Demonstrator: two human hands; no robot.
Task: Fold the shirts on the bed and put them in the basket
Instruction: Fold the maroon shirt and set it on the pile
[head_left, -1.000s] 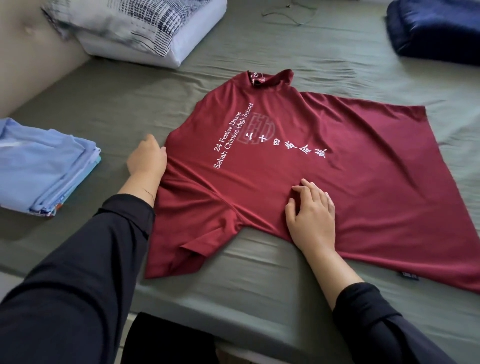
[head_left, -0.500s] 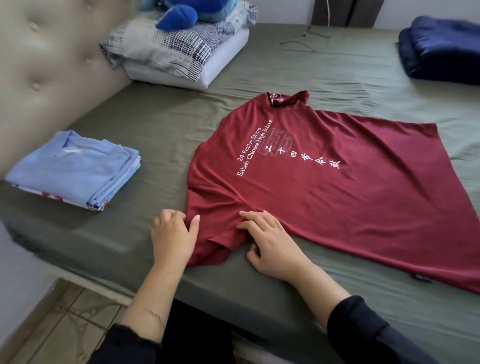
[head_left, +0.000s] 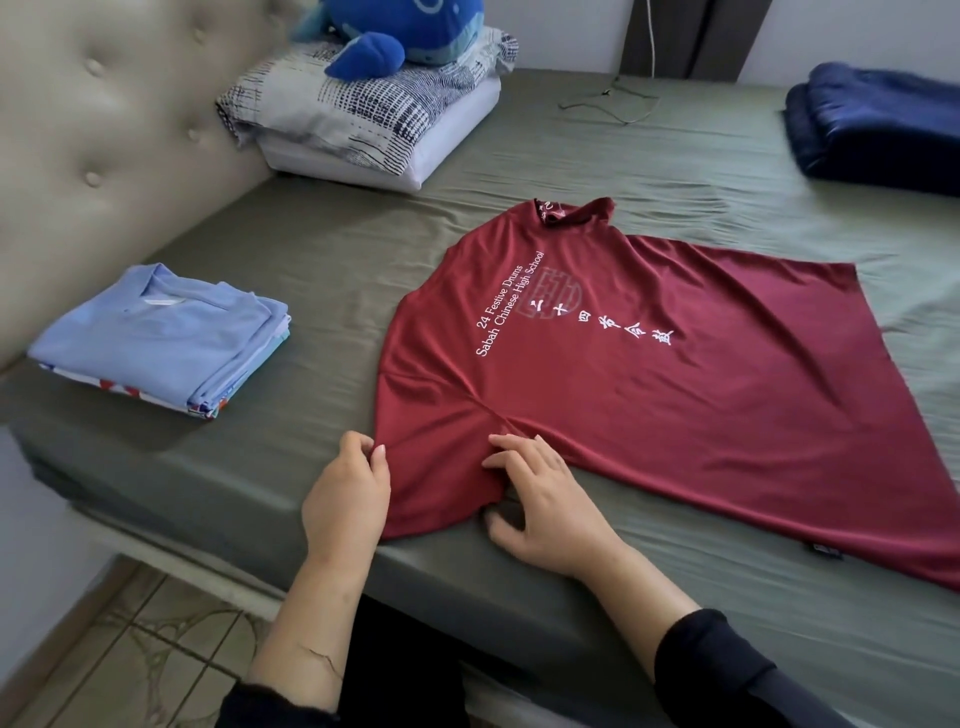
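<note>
A green bed (head_left: 332, 270) held one red shirt (head_left: 649, 395) spread flat, not yet folded.
A folded pile (head_left: 161, 338) sat near the headboard; no basket showed. The left hand (head_left: 345, 499) pinched the near sleeve edge, and the right hand (head_left: 550, 504) pressed it with loose fingers. White letters read "24 Festive Drums, Sabah Chinese High School".

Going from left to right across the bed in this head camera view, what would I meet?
Beige tufted headboard → folded light blue shirts stack → left hand pinching the sleeve → right hand → spread dark red printed shirt → folded navy blue blanket.
</note>
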